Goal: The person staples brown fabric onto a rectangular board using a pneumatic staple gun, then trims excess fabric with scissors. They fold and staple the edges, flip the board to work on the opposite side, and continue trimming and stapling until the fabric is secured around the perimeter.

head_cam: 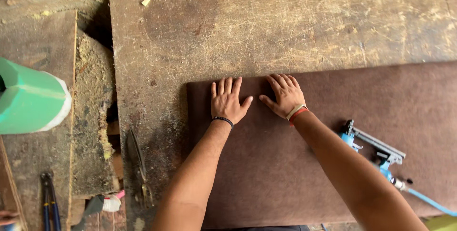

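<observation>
Both hands lie flat and open, holding nothing: the left hand (228, 101) and the right hand (285, 95) press side by side on the top edge of a big brown fabric-covered panel (304, 164) that rests on a scratched, dusty wooden workbench (285, 26). The soft, fuzzy cloth looks smooth and spread out already, and I think fixing it down is still left, because the blue staple gun (376, 152) lies untouched just beside the right arm. A green foam block (28, 98), scissors (138, 164) and pliers (49, 202) sit well apart on the left.
</observation>
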`<action>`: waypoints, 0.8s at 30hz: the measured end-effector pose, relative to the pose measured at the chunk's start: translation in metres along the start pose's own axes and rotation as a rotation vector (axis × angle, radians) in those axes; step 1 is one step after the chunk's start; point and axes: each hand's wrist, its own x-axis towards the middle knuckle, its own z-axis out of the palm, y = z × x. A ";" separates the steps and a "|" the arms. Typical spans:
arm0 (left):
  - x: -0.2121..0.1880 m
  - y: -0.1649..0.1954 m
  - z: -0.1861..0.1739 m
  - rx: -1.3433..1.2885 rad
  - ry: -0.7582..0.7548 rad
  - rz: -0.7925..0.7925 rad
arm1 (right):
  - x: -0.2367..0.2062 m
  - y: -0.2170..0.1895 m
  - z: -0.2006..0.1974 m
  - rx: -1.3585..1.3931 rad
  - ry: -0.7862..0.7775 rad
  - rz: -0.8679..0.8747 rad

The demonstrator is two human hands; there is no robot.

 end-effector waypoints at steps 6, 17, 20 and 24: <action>0.039 0.007 0.003 -0.008 0.064 -0.111 | 0.051 0.012 -0.019 0.056 -0.303 0.063; 0.047 0.004 0.007 0.017 0.055 -0.167 | 0.072 0.006 -0.029 -0.007 -0.428 0.087; 0.049 0.005 0.007 0.030 0.035 -0.185 | 0.077 0.003 -0.035 -0.002 -0.421 0.093; 0.027 0.014 0.014 0.012 0.188 -0.235 | 0.076 -0.006 -0.039 -0.057 -0.371 0.090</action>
